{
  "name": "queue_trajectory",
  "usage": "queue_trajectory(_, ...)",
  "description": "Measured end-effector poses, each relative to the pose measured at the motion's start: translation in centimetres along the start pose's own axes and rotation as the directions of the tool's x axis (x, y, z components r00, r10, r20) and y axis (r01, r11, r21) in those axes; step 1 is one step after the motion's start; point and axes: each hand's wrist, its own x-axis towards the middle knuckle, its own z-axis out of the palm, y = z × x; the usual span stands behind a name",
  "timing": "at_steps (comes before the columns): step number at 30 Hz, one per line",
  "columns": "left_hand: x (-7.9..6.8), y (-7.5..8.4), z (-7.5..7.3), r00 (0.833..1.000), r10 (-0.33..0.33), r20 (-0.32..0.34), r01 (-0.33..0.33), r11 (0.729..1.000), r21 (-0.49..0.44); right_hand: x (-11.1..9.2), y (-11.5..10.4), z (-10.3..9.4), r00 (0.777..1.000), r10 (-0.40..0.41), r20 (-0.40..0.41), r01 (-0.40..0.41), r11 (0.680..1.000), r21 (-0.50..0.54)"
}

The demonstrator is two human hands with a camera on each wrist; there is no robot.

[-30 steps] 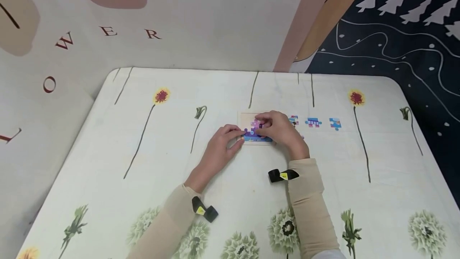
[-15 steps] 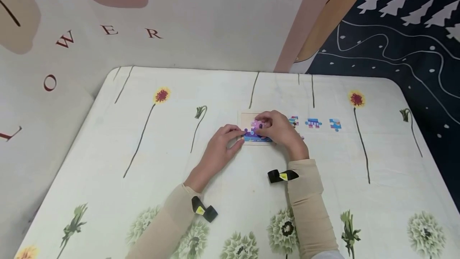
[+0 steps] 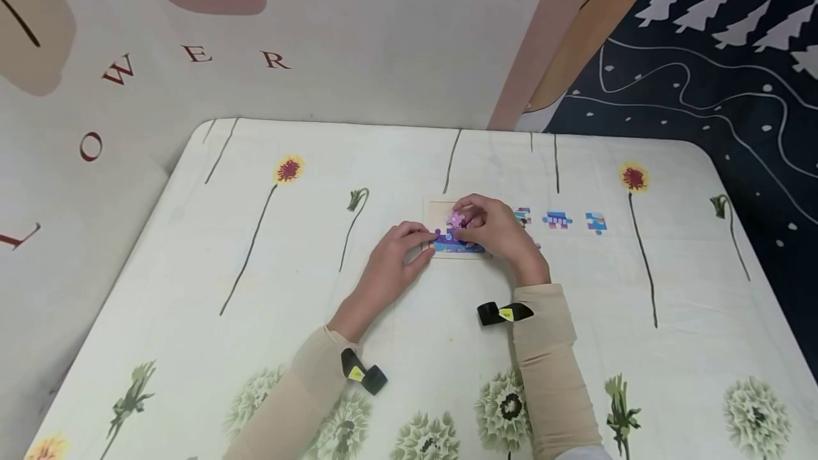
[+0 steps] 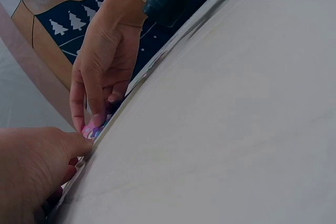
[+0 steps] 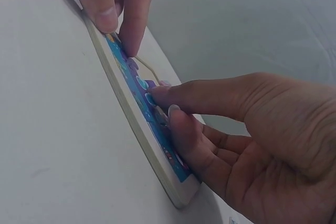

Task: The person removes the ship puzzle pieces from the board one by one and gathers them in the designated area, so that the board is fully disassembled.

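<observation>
Pink and purple, a small puzzle piece (image 3: 456, 220) sits between the thumb and forefinger of a person's right hand (image 3: 500, 234), at a shallow tan puzzle board (image 3: 441, 210) near the middle of a flower-printed surface (image 3: 409, 346). The right hand is closed to a narrow pinch on the piece; whether the tabs are locked cannot be told, since the fingertips cover part of it. A blue-and-purple band (image 3: 452, 247) of joined pieces fills the board's near side, while bare backing shows at the far left. The left hand (image 3: 390, 258) rests at the board's left end, thumb and forefinger nearly straight and slightly parted, touching it without pinching a piece. Good work here likely means matching tabs to the purple row, keeping the piece level and pressing evenly, the left hand steadying the board so the band does not lift. Close by the right knuckles, a partly hidden multicoloured piece (image 3: 522, 216) could be nudged by a sweeping hand; a blue-and-purple piece (image 3: 557, 219) and a blue-and-orange piece (image 3: 596, 223) lie farther right in a row. The surface's back edge runs beyond the board, below a pale wall (image 3: 383, 41); both side edges stand well apart, leaving the forearms room to shift.
</observation>
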Motion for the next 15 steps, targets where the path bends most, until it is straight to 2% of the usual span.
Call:
queue_trajectory(9,0.02,-0.05,0.00,1.000,0.015,-0.005,-0.015,1.000,0.006,-0.17,0.23,-0.16,1.000,-0.030,0.006,0.030,0.999,0.044)
queue_trajectory(15,-0.01,-0.03,-0.05,0.998,0.054,-0.022,-0.054,0.998,0.011,-0.19,0.26,-0.30,0.999,-0.034,0.012,0.033,0.996,0.083)
